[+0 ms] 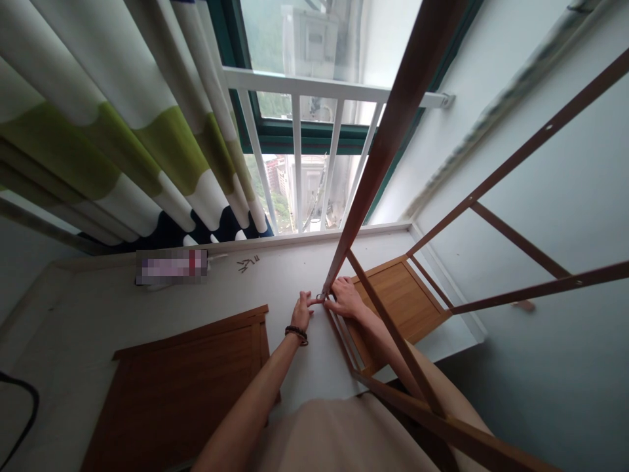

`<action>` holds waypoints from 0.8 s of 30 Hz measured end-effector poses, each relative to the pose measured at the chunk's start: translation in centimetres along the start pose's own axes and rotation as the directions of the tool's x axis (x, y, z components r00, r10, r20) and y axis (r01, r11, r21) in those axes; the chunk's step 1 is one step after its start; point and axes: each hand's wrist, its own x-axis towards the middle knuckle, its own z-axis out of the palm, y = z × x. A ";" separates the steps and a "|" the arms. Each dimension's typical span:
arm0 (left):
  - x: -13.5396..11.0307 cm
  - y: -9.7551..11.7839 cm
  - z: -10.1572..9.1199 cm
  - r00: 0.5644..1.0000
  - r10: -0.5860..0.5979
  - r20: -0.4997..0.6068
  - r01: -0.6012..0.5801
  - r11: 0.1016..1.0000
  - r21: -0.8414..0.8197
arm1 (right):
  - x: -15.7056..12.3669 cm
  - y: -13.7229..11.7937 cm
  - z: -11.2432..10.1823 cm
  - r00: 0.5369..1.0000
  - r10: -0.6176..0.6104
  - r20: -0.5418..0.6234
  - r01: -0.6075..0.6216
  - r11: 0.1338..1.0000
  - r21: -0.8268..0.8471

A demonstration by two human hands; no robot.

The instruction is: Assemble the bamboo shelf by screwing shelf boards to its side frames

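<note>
A brown wooden frame (378,151) of long posts and crossbars stands tilted in front of me, its lower end on the white ledge. My right hand (348,298) is closed around the foot of the near post, beside a light-brown wooden panel (403,295) set between the bars. From the left, my left hand (303,311), with a dark beaded bracelet (297,333) on its wrist, reaches to the same corner. Its fingertips meet at a small thin bent metal piece (320,296) against the post; its exact kind is too small to make out.
Several small screws or dowels (247,263) lie on the ledge (289,262) near a blurred package (171,267). A second brown panel (191,387) lies at lower left. White railing (295,85), window and striped curtain (162,131) stand behind; a wall is at right.
</note>
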 end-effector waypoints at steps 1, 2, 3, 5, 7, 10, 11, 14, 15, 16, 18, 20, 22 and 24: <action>0.3 0.3 0.0 1.000 -0.018 -0.010 0.018 1.000 0.006 | 0.0 0.0 0.0 1.000 -0.001 0.002 0.001 1.000 0.000; 0.6 0.6 -0.1 1.000 -0.020 -0.008 0.020 1.000 0.000 | 0.0 0.0 -0.1 1.000 -0.003 0.004 0.003 1.000 0.002; 0.8 1.0 -0.2 1.000 -0.005 0.007 0.005 1.000 -0.017 | 0.0 -0.1 -0.1 1.000 -0.007 0.005 0.007 1.000 0.005; 1.0 1.6 -0.6 0.996 0.065 0.054 -0.061 0.996 -0.064 | 0.0 -0.1 -0.1 1.000 -0.014 0.003 0.014 1.000 0.016; 0.8 1.7 -0.8 0.987 0.135 0.086 -0.127 0.987 -0.098 | 0.0 0.0 0.0 1.000 -0.013 -0.001 0.013 1.000 0.021; 0.2 0.7 -0.8 0.991 0.110 0.081 -0.102 0.990 -0.099 | 0.0 0.1 0.1 1.000 0.001 -0.003 -0.001 1.000 0.010; 0.1 0.3 -0.7 0.995 0.076 0.065 -0.070 0.993 -0.093 | 0.0 0.1 0.1 1.000 0.006 -0.002 -0.006 1.000 0.006; 0.2 -0.3 -0.3 1.000 -0.011 0.009 0.011 0.997 -0.076 | 0.0 0.2 0.2 1.000 0.008 0.006 -0.008 1.000 0.006; 0.3 -0.1 -0.2 1.000 -0.013 -0.001 0.013 0.997 -0.080 | 0.0 0.2 0.2 1.000 0.005 0.007 -0.005 1.000 0.007; 0.4 0.1 -0.2 1.000 0.000 -0.002 0.000 0.996 -0.092 | 0.0 0.2 0.2 1.000 0.001 0.007 -0.001 1.000 0.009; 0.5 0.9 -0.3 0.998 0.062 0.019 -0.059 0.989 -0.133 | 0.0 0.1 0.1 1.000 -0.010 0.002 0.010 1.000 0.014; 0.4 1.4 -0.6 0.992 0.122 0.039 -0.114 0.981 -0.155 | 0.0 0.1 0.1 1.000 -0.015 -0.001 0.015 1.000 0.016; 0.1 1.3 -0.8 0.990 0.128 0.056 -0.119 0.984 -0.132 | 0.0 0.1 0.1 1.000 -0.011 0.000 0.011 1.000 0.013; -0.1 0.8 -0.8 0.995 0.081 0.056 -0.075 0.993 -0.091 | 0.0 0.1 0.1 1.000 -0.002 0.004 0.002 1.000 0.010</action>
